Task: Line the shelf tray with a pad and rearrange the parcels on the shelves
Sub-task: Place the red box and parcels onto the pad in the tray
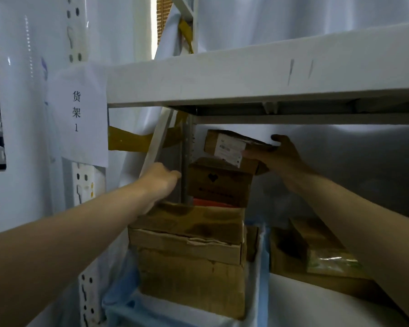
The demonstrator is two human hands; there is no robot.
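The white steel shelf rack [257,76] filled the view, its upper shelf edge crossing above the stack of parcels; this stack served as the landmark. The stack of brown cardboard boxes [189,253] stood in a tray lined with a pale blue pad [118,296], so the lining appeared done and the rearranging step seemed in hand. Behind the stack's top stood a box printed with a dark heart [219,185], and upon that lay a small labelled parcel [229,145], tilted. The right hand [279,154] grasped this parcel at its right end, thumb over the top and fingers beneath. The left hand [158,182] rested at the stack's upper left edge, beside the rack's upright; whether it gripped anything could not be told, its fingers being hidden. Right of the stack, lower on the same shelf, lay a flat carton bearing a plastic-wrapped packet [328,258]. The next move probably called for settling or lifting the labelled parcel without toppling the heart box. Left of the stack hung a paper sign [77,112] on the rack post; white sheeting [293,17] draped behind everything.
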